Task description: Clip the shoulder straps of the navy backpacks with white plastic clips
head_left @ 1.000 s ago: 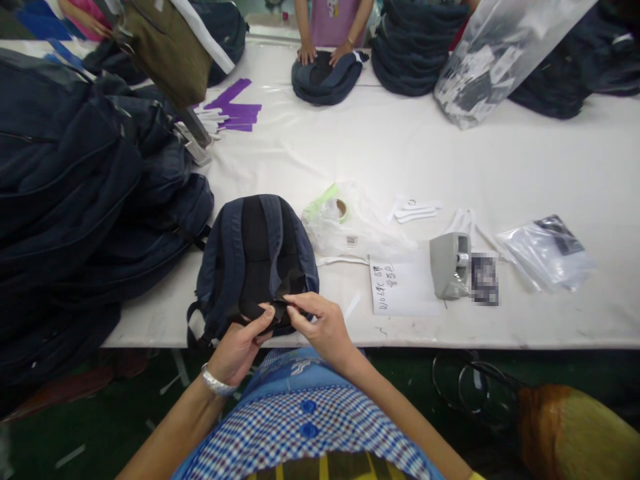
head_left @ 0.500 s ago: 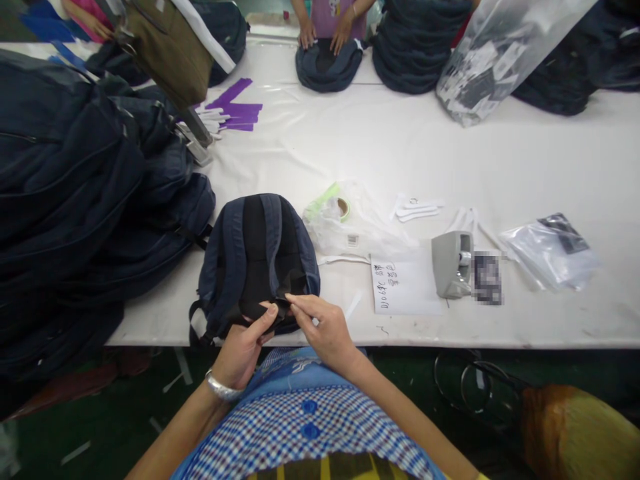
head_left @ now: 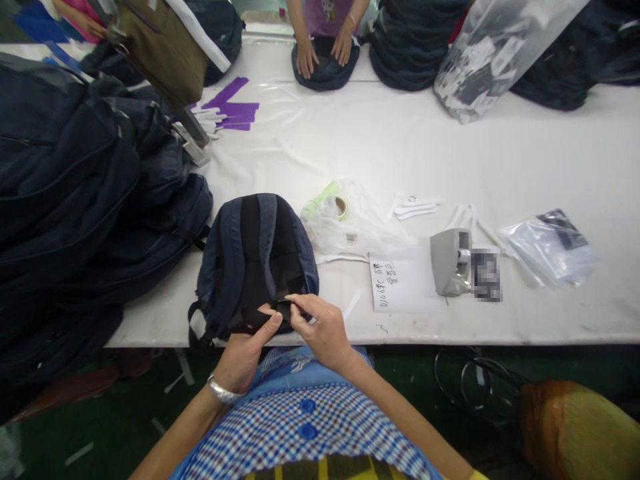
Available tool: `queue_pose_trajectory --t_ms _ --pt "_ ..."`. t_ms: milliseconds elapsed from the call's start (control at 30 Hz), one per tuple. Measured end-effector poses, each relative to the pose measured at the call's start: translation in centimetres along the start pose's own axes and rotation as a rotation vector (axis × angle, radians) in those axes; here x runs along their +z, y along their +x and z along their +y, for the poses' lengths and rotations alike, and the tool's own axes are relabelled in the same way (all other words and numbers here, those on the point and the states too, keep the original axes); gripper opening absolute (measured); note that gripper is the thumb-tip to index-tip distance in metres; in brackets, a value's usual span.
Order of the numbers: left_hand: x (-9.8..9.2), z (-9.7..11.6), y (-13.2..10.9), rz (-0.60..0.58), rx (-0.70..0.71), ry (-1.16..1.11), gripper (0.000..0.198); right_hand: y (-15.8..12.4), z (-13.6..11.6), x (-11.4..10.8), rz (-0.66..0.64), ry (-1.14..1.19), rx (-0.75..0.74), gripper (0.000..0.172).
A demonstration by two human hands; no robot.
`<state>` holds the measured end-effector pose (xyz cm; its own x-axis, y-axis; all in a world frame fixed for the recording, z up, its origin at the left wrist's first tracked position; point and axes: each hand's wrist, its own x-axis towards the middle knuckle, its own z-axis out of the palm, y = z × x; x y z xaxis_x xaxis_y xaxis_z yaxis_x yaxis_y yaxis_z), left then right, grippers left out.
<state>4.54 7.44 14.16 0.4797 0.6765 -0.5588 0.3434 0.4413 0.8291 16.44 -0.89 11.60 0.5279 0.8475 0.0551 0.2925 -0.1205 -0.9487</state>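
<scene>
A navy backpack (head_left: 233, 247) lies on the table's front edge with its shoulder straps facing up. At its lower end both of my hands work on a black strap (head_left: 255, 319). My left hand (head_left: 247, 350), with a silver bracelet at the wrist, is closed on this strap, thumb on top. My right hand (head_left: 320, 327) pinches the strap close to the tip of my left thumb. The small part between the fingertips is dark and partly hidden, so its shape cannot be made out.
Navy backpacks (head_left: 65, 200) are heaped on the left. A tape roll (head_left: 341, 208) in clear plastic, a handwritten sheet (head_left: 405, 287), a grey tape dispenser (head_left: 451, 263) and plastic bags (head_left: 550, 247) lie rightward. Across the table, another person's hands (head_left: 343, 47) press a backpack (head_left: 325, 77).
My fingers have shifted slightly at the black strap, my left thumb a little lower. Across the table, the other person's left-side hand has moved down over their backpack.
</scene>
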Motion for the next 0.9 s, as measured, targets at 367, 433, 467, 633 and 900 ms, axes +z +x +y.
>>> queue_pose_trajectory --t_ms 367,433,467,633,900 --pt "-2.1 1.8 -0.2 -0.117 0.295 0.577 0.013 -0.3 -0.4 -0.9 -0.099 -0.047 -0.110 0.031" --pt "-2.3 2.1 -0.5 -0.151 0.342 0.624 0.012 -0.4 -0.6 -1.1 -0.138 -0.029 -0.132 0.031" --pt "-2.3 2.2 -0.7 -0.162 0.368 0.654 0.013 -0.5 -0.6 -1.2 -0.153 -0.025 -0.138 0.031" --pt "-2.5 1.7 -1.2 -0.101 0.481 0.838 0.014 -0.9 -0.4 -0.9 -0.208 -0.043 -0.137 0.036" --pt "-3.8 0.3 -0.5 0.250 0.520 0.781 0.028 0.6 0.6 2.4 -0.209 0.180 0.158 0.025"
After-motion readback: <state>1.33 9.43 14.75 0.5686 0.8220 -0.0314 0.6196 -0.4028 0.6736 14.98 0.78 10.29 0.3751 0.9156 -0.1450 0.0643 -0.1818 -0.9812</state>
